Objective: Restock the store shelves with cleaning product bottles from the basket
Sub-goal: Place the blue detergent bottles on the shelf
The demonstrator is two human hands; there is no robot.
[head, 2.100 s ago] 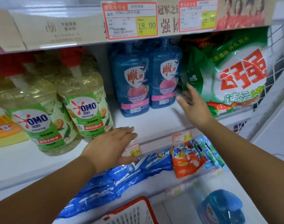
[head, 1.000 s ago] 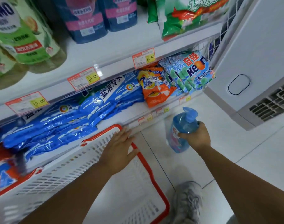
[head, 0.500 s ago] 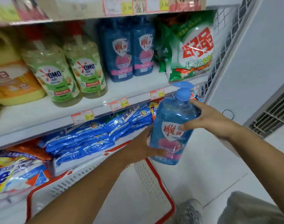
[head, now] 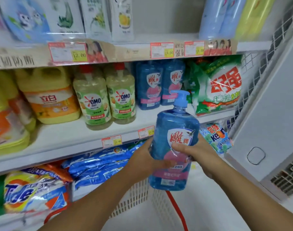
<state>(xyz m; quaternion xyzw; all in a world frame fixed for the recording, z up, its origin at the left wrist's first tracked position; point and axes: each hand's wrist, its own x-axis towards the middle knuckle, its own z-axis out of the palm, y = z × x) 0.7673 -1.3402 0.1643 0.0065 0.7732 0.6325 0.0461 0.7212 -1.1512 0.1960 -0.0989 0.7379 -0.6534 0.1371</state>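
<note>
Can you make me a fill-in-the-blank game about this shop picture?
The left hand and right hand hold one ____ bottle. Its twin bottles stand on the shelf beside a ____-and-white bag. The OMO bottles have ____ caps.
Missing words: blue, green, red.

The middle shelf [head: 125,129] has a bare white strip along its front, ahead of the blue bottles [head: 149,87] and the OMO bottles [head: 120,99]; that strip is the open room. The green detergent bag [head: 222,87] closes it on the right, just beside the blue bottles, with the wire side panel [head: 259,77] beyond. The upper shelf edge [head: 125,52] caps the headroom close above the bottle tops. The raised pump bottle [head: 175,127] hides part of the strip.
</note>
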